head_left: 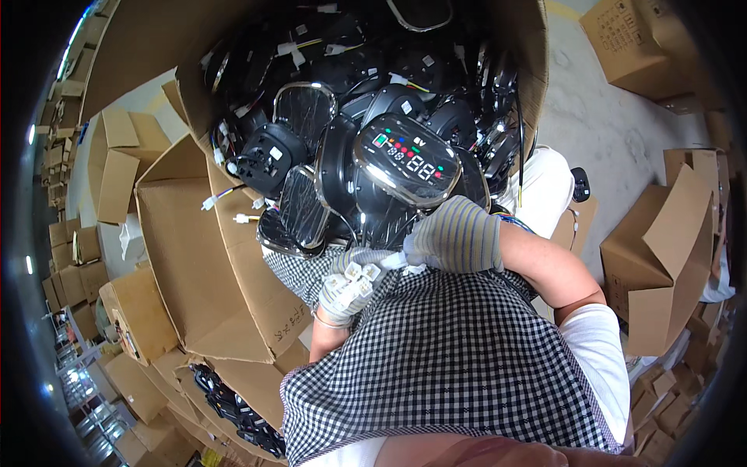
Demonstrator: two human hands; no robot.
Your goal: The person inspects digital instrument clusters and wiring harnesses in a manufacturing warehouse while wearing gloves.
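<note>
Against my lap, my left hand (pixel 342 296), in a striped knit glove, is closed around several white plug connectors (pixel 359 279). My right hand (pixel 455 233), gloved the same way, meets it with fingers pinched on a small white plug (pixel 395 260); the fingertips are partly hidden. Just beyond the hands, a black instrument display with a chrome rim (pixel 408 159) is lit, showing coloured lamps and white digits. It rests on other black display units, and one with a striped dark face (pixel 303 206) leans beside them to the left.
A large cardboard box (pixel 533 70) in front of me holds many dark units with loose wires. An opened carton (pixel 191 257) stands on the left, and another (pixel 661 249) on the right. More black parts (pixel 237 409) lie in a box at lower left.
</note>
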